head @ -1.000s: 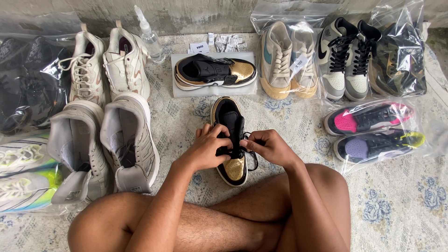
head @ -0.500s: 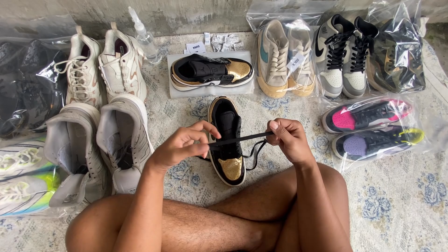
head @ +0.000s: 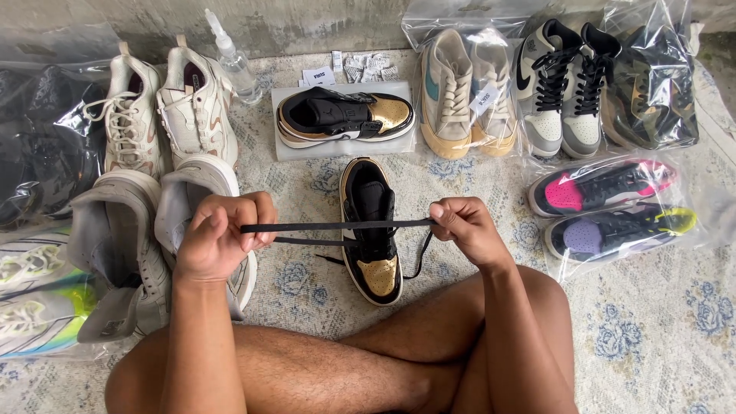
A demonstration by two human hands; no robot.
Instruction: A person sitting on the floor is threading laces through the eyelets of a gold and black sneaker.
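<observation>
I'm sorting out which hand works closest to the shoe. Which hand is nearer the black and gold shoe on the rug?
Right. The right hand pinches the black lace just beside the black and gold shoe; the left hand holds the lace farther out, over the grey shoe.

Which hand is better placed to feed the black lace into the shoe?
Probably the right hand: it pinches the lace just beside the black-and-gold shoe, while the left hand is out to the side.
</observation>
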